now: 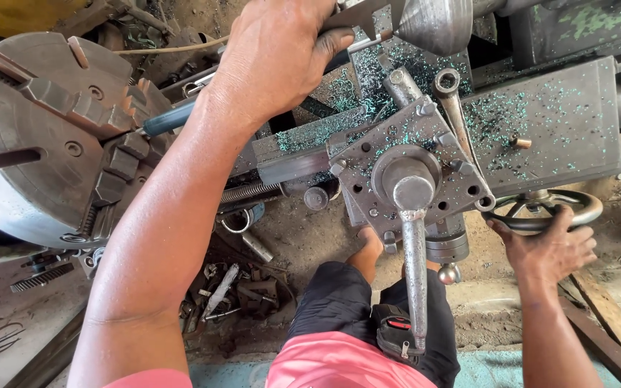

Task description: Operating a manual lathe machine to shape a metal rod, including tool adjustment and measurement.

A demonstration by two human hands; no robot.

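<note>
Left hand clenched on one blue-handled tool lying crosswise toward the chuck, right hand grasped one handwheel at the lathe's near edge

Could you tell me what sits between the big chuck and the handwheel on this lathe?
In the head view, between the chuck and the handwheel sits the tool post, its long lever pointing toward the person.

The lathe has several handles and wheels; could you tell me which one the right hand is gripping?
The black spoked handwheel at the carriage's front edge; the long steel lever stands untouched.
</note>
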